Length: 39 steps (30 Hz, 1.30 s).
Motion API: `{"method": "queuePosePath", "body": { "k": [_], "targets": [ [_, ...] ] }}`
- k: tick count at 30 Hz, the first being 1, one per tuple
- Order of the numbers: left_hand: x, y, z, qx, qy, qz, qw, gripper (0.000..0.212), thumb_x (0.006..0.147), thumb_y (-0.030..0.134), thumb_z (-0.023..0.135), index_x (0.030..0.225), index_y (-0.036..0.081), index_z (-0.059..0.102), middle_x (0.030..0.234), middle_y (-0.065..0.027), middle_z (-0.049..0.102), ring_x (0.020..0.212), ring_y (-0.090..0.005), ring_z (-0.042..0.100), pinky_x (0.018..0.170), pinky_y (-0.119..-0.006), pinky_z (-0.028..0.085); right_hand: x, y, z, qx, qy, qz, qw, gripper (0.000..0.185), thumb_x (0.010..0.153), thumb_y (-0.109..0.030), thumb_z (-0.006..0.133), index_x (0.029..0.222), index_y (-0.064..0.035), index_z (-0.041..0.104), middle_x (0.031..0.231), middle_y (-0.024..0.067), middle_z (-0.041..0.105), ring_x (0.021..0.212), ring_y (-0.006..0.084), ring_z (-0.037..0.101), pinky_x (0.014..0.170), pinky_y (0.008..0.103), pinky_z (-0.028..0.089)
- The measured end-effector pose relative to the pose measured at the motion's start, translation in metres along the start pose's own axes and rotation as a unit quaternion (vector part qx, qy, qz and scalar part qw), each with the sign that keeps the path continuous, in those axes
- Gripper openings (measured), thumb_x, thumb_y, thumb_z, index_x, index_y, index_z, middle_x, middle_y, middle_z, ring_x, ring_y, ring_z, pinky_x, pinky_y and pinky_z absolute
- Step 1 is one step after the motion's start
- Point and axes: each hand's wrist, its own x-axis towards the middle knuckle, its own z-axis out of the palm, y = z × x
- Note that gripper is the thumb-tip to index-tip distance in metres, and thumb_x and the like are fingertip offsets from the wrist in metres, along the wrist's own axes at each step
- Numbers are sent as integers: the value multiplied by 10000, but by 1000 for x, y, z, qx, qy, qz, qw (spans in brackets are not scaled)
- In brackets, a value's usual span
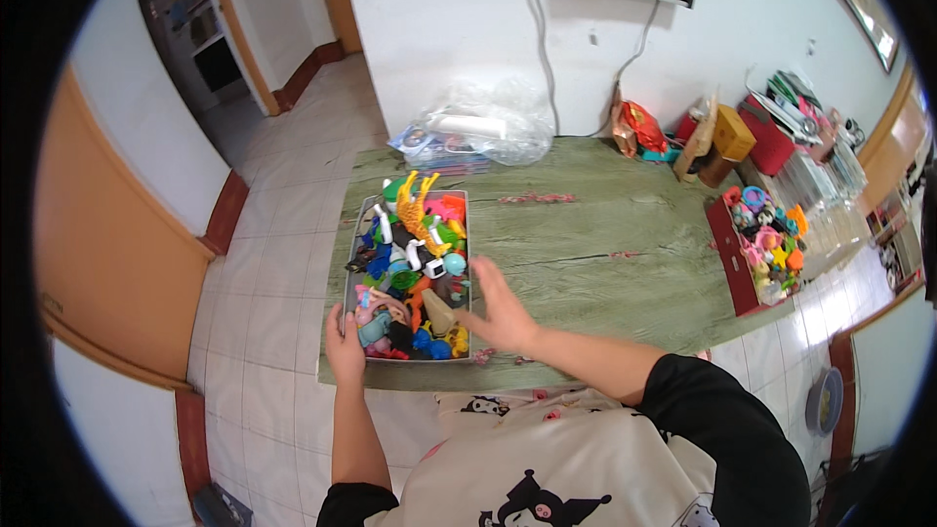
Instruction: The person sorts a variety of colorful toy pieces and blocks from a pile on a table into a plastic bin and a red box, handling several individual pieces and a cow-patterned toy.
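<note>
A grey plastic bin (pixel 469 234) heaped with toy figures stands at the left part of the table. My left hand (pixel 345 348) holds the bin's near left side, with its fingers along the wall. Beside the right wall is my right hand (pixel 506 313), slightly blurred, its fingers apart and nothing held in it. Its thumb reaches over the rim near a beige toy piece (pixel 439 313). A yellow giraffe figure (pixel 414 212) lies legs up across the far end of the heap. A light blue ball-shaped toy (pixel 454 264) sits by the right rim.
The table (pixel 585 256) has a green wood-grain cover. At its right end stands a dark red box (pixel 732 263) full of small colourful toys. Clear plastic bags (pixel 520 121) lie at the back left. A red bag (pixel 644 128) and a yellow box (pixel 734 133) stand at the back right.
</note>
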Motion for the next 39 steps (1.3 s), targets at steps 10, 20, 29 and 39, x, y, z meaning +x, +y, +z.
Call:
{"method": "queuePosePath", "body": {
  "k": [10, 20, 29, 39],
  "targets": [
    [-15, 6, 51, 19, -18, 48, 998, 393, 948, 227, 517, 1271, 6, 483, 1139, -182, 600, 1024, -240, 592, 885, -335, 444, -48, 8, 6, 51, -15, 101, 993, 855, 861, -362, 624, 1412, 55, 119, 1450, 337, 120, 1352, 457, 198, 1104, 416, 247],
    [-12, 53, 117, 92, -22, 62, 994, 381, 944, 262, 495, 1243, 25, 501, 1165, -218, 583, 1048, -331, 575, 897, -387, 428, -37, 45, -28, 47, 66, 139, 987, 800, 873, -343, 616, 1419, 6, 147, 1449, 327, 159, 1346, 451, 231, 1085, 425, 276],
    [23, 16, 124, 99, -38, 98, 990, 437, 963, 292, 471, 1262, -28, 465, 1253, -220, 520, 1146, -328, 511, 984, -390, 375, -20, 43, -71, 143, -49, 248, 957, 845, 876, -442, 569, 1449, -35, 99, 1431, 283, 297, 1282, 395, 386, 1049, 410, 338],
    [-74, 155, 200, 6, -189, 404, 895, 342, 866, 23, 537, 1204, 8, 492, 1173, -142, 509, 999, -221, 553, 844, -312, 459, -152, 94, -208, -19, 371, 149, 917, 529, 855, -225, 626, 1310, -51, 420, 1259, 177, 486, 1112, 299, 531, 944, 365, 430]
  ]
}}
